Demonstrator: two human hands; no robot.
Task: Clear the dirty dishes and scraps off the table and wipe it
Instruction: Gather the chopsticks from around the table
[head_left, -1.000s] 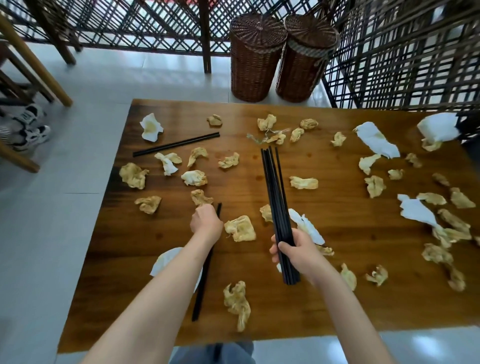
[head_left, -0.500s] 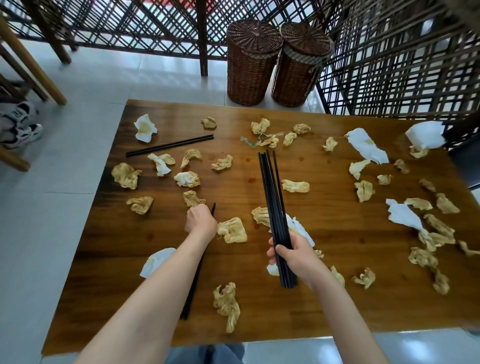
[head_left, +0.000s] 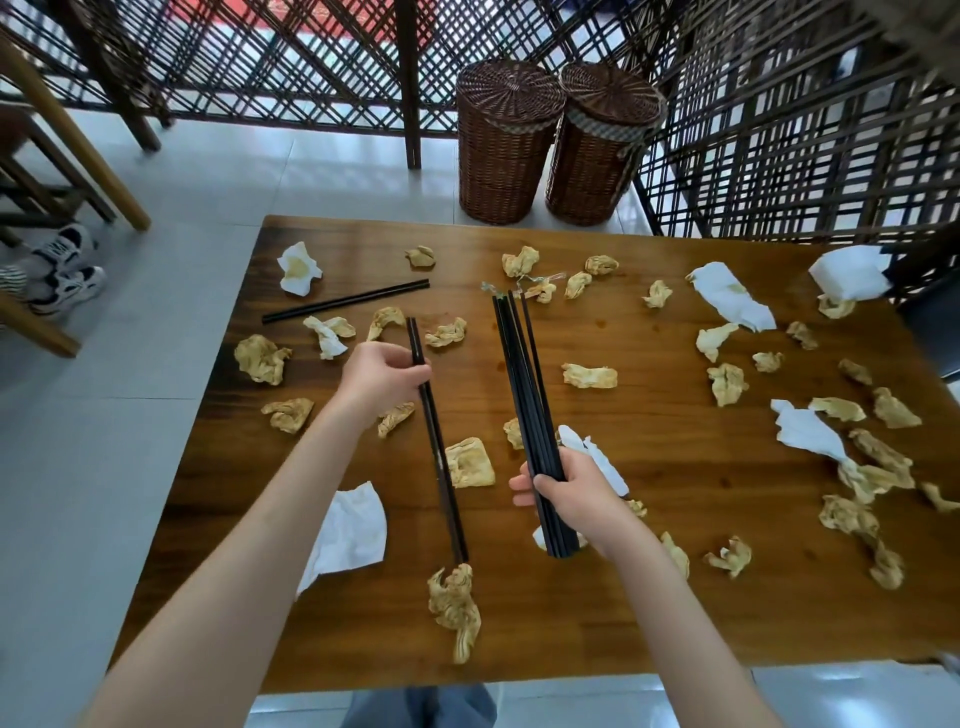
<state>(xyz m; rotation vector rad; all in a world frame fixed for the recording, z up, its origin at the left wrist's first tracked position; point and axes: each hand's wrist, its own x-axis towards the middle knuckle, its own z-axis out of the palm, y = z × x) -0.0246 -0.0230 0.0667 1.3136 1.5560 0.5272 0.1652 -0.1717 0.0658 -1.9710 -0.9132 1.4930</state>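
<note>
Our left hand (head_left: 382, 375) is clamped on a chopstick pair (head_left: 435, 441), apparently clear of the worktop (head_left: 649, 545), its long axis near-parallel to the bundle (head_left: 530, 415) clamped in our right hand (head_left: 569, 491). The bundle lies just right of the left grip, so we would swing the pair rightward.

The left hand (head_left: 382, 376) pinches a pair of black chopsticks (head_left: 439, 457) near their far end, while the right hand (head_left: 571, 491) grips a bundle of black chopsticks (head_left: 530, 410). Another pair (head_left: 345, 301) lies on the wooden table (head_left: 649, 597) among crumpled napkins (head_left: 350, 532) and yellowish scraps (head_left: 454, 605). Two wicker baskets (head_left: 506, 140) stand beyond the table's far edge.
</note>
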